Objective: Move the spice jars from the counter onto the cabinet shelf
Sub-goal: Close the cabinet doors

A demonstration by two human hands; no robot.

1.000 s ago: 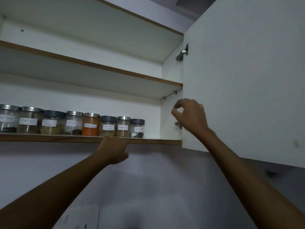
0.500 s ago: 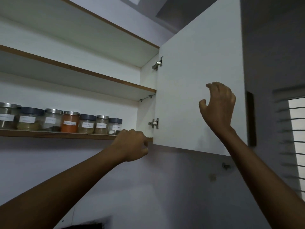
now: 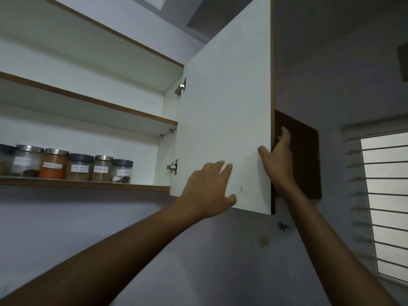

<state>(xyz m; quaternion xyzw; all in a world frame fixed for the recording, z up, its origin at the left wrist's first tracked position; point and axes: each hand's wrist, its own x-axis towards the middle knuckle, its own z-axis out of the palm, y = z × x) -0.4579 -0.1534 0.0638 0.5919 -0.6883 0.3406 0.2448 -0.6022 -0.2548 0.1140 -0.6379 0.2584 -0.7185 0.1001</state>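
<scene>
Several labelled spice jars (image 3: 78,167) stand in a row on the lowest cabinet shelf (image 3: 88,186), among them one with orange powder (image 3: 53,164). The white cabinet door (image 3: 225,111) stands open at the shelf's right end. My left hand (image 3: 209,191) lies flat with spread fingers on the door's inner face near its lower edge. My right hand (image 3: 279,160) holds the door's free edge, thumb on the white inner face and fingers behind the edge. Neither hand carries a jar.
Two higher shelves (image 3: 92,102) hold nothing that I can see. Door hinges (image 3: 173,167) sit at the cabinet's right wall. A window with horizontal bars (image 3: 386,204) is at the far right, with grey wall below the cabinet.
My view swung right. My left hand left the shelf edge and spread onto the door's inner face. My right hand moved from in front of the door to grasp its free edge.
</scene>
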